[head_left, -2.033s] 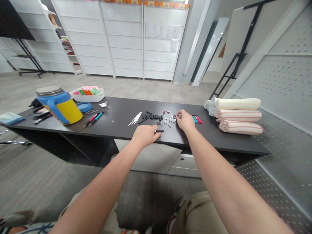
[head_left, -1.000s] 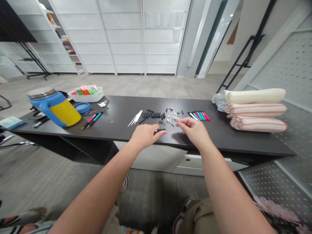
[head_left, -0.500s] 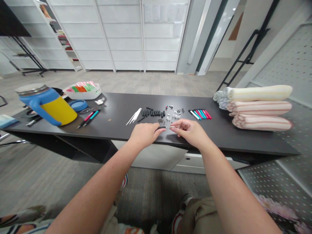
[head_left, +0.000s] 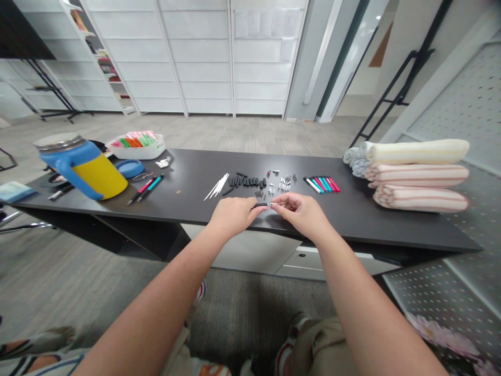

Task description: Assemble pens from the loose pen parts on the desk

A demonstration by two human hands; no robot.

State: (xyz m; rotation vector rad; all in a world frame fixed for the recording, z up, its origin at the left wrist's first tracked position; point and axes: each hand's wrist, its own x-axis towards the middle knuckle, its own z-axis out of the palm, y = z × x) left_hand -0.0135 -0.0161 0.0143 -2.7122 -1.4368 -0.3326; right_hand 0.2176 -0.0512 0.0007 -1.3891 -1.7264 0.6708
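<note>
Close to the table's front edge, my left hand pinches a slim black pen part that points right. Facing it, my right hand pinches a small, thin, pale piece at the black part's tip; the fingers hide most of it. Whether the two pieces are joined I cannot tell. Just beyond my hands lie several black pen parts, small silver and clear pieces and tiny springs. White refill sticks are fanned out left of them. Coloured pen barrels lie in a row to the right.
On the left of the dark table are two pens, a tilted blue-and-yellow mug, a blue lid and a white basket of colourful packets. Rolled towels are stacked at the right end.
My right hand has come slightly left, bringing its small piece up to the black part's tip. My left hand keeps its hold, and the camera view has shifted slightly.
</note>
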